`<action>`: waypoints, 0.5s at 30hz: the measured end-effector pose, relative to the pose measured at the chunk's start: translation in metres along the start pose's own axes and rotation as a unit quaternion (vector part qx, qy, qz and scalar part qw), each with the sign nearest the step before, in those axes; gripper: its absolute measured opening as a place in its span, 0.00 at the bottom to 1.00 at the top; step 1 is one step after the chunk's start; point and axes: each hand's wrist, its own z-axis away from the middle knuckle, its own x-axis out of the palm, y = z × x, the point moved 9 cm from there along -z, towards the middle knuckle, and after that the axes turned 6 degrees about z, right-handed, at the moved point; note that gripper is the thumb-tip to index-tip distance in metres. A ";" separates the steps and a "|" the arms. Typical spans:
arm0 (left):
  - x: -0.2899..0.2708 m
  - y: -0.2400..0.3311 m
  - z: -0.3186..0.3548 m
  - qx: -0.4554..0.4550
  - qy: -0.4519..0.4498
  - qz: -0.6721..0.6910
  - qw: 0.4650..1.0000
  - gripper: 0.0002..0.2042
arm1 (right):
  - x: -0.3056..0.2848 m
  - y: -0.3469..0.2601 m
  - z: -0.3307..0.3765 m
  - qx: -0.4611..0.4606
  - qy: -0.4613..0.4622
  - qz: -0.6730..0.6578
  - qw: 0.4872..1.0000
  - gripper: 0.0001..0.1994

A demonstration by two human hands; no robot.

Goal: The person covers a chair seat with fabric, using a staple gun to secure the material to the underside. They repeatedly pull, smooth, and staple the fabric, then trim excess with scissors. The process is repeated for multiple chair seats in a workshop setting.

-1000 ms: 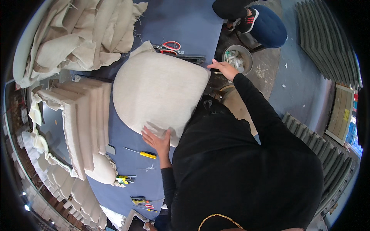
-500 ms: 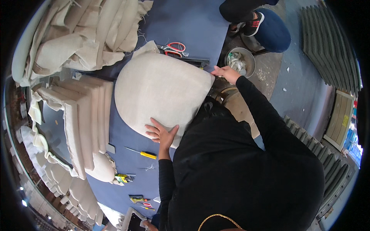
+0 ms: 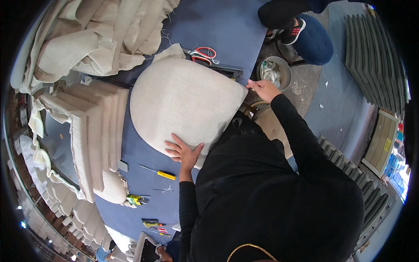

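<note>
A beige, fabric-covered seat cushion [image 3: 183, 98] lies on the blue tabletop against my body, its rounded end away to the left. My left hand [image 3: 185, 153] rests flat on the cushion's near edge, fingers spread. At the cushion's right corner, my right hand [image 3: 265, 91] is closed in a pinch on its edge; the fingertips are partly hidden. Red-handled scissors [image 3: 204, 55] lie just beyond the cushion, next to a dark long tool [image 3: 228, 70] partly covered by it. A yellow-handled screwdriver [image 3: 163, 174] sits to the left of my left forearm.
Beige fabric pieces [image 3: 100, 37] are heaped at the far left, above stacked cushions [image 3: 98, 126]. Several small tools [image 3: 152, 225] lie at lower left. Right of the table stand a scrap bucket [image 3: 286, 72] and a blue round stool [image 3: 312, 41] with another person's shoe [image 3: 293, 32] against it.
The view has shifted slightly. Both hands keep their places on the cushion, the right one still pinching its corner.
</note>
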 end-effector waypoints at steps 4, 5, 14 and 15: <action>0.000 0.003 -0.002 0.002 -0.005 0.005 1.000 0.75 | 0.000 -0.020 0.008 -0.025 0.030 0.048 0.998 0.27; 0.001 0.001 0.001 -0.003 -0.005 0.003 1.000 0.75 | 0.001 -0.019 0.006 -0.033 0.023 0.063 0.997 0.27; 0.000 0.002 0.004 0.016 0.004 0.020 1.000 0.76 | 0.004 -0.014 -0.015 -0.023 -0.017 0.045 0.999 0.30; -0.001 0.001 0.002 0.019 0.006 0.020 1.000 0.76 | 0.003 -0.015 -0.017 -0.017 -0.019 0.047 0.999 0.31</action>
